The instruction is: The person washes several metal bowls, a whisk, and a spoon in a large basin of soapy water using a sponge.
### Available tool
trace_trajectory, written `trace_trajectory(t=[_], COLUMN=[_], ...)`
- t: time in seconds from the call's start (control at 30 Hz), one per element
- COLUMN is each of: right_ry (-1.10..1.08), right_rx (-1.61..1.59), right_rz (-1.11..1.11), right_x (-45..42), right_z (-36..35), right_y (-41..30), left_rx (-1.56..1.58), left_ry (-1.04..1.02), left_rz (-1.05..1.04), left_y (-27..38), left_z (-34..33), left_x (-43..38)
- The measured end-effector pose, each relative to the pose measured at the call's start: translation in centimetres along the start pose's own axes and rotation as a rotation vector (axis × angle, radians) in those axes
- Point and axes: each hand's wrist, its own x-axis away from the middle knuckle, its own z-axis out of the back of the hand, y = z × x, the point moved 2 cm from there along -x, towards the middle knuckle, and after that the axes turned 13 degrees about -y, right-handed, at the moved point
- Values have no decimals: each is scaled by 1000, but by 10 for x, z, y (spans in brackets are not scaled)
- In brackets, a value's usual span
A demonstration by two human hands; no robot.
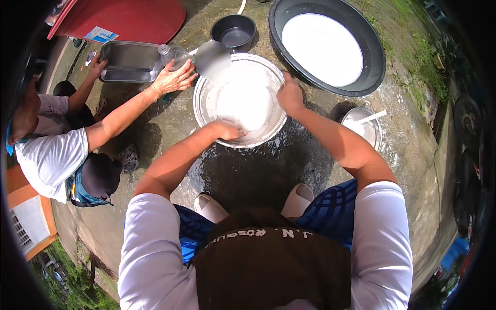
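A round metal basin (pixel 199 112) sits on the concrete just ahead of my feet, with white liquid (pixel 244 101) inside. My right hand (pixel 290 95) grips its rim at the right side. Over the near left rim reaches my left hand (pixel 229 130), its fingers down inside the basin near the liquid; whether they hold anything is hidden. A blurred grey round patch (pixel 212 60) covers part of the basin's far left rim. Right of my right forearm stands a small metal pot (pixel 378 131) holding whitish liquid and a white-handled utensil (pixel 371 117).
A large black tub (pixel 374 66) of white liquid stands far right. Behind the basin is a black saucepan (pixel 233 35). At left, a crouching co-worker's hands hold a metal tray (pixel 131 73) and a clear plastic bottle (pixel 175 56). A red plastic tub (pixel 135 19) lies beyond.
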Motion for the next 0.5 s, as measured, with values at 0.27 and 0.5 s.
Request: trace_trajectory(t=[0.27, 0.5], right_ry=[121, 32], right_rx=[89, 45], right_rz=[352, 266], right_x=[0, -1], right_z=[11, 20], right_y=[-49, -15], left_rx=[362, -147], left_ry=[435, 1002], left_rz=[-573, 73], left_y=[50, 1], left_z=[-29, 48], left_x=[-42, -72])
